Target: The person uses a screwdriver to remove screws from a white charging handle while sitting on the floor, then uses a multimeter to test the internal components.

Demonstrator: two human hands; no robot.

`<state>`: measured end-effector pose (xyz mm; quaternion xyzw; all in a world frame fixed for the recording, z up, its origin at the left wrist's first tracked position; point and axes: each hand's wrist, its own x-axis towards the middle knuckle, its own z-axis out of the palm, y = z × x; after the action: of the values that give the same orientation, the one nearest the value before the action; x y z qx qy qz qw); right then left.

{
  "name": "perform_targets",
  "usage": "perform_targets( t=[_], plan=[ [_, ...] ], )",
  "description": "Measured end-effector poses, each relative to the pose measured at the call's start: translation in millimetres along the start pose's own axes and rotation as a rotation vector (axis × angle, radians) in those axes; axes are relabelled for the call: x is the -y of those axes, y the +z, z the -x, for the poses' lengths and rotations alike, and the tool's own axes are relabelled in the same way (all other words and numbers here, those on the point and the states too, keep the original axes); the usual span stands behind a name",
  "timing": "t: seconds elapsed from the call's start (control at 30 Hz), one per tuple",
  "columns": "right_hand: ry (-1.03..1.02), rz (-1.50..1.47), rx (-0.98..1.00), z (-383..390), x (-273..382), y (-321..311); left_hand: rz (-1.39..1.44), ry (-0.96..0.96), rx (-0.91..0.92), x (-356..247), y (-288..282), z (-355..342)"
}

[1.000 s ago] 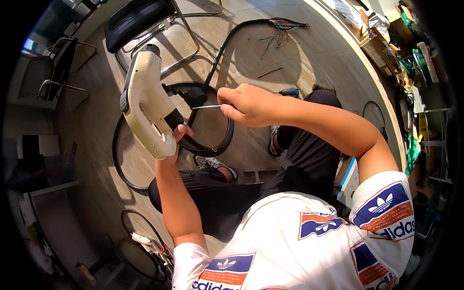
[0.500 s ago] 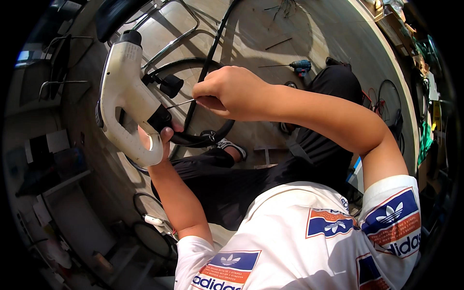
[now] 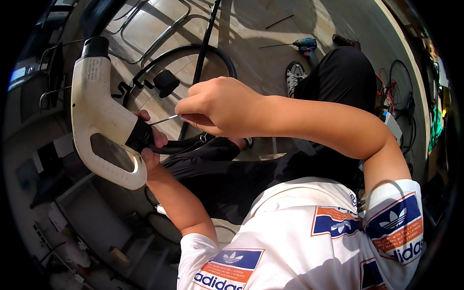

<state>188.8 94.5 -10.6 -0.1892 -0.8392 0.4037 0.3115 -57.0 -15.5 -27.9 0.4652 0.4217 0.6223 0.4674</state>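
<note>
my left hand point(image 3: 152, 157) is closed round the black collar point(image 3: 138, 136) of a pale connector handle point(image 3: 94, 104), left of the frame; my right hand point(image 3: 223, 107) pinches a thin metal rod point(image 3: 165, 120), tip at the collar. i judge the handle stiff, smooth, fairly heavy, its black cable point(image 3: 184, 146) adding drag; collar or loop point(image 3: 131, 181) suits holding.

On the pale tiled floor point(image 3: 263, 67) we see a blue-and-black power drill point(image 3: 305, 45), its long thin bit point(image 3: 276, 46) pointing left. Beyond it we spot a thin dark rod point(image 3: 279, 21). At the right we notice tangled red wires point(image 3: 392, 86) and, near the edge, something bright green point(image 3: 436, 126). At upper left we make out a dark chair point(image 3: 100, 18) with bent metal tubing.
</note>
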Motion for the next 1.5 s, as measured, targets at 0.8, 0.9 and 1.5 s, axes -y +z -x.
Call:
perform_targets(
  t=[0.8, 0.9, 1.5],
  plan=[
    [-0.031, -0.056, 0.142, 14, 7, -10, -0.22, 0.04, -0.245, -26, 47, -3],
    [0.141, -0.226, 0.203, 9, 11, -13, -0.136, 0.038, -0.1, -26, 45, -3],
    [0.094, -0.055, 0.215, 12, 18, -33, -0.064, -0.186, 0.051, -6, 31, 3]
  ],
)
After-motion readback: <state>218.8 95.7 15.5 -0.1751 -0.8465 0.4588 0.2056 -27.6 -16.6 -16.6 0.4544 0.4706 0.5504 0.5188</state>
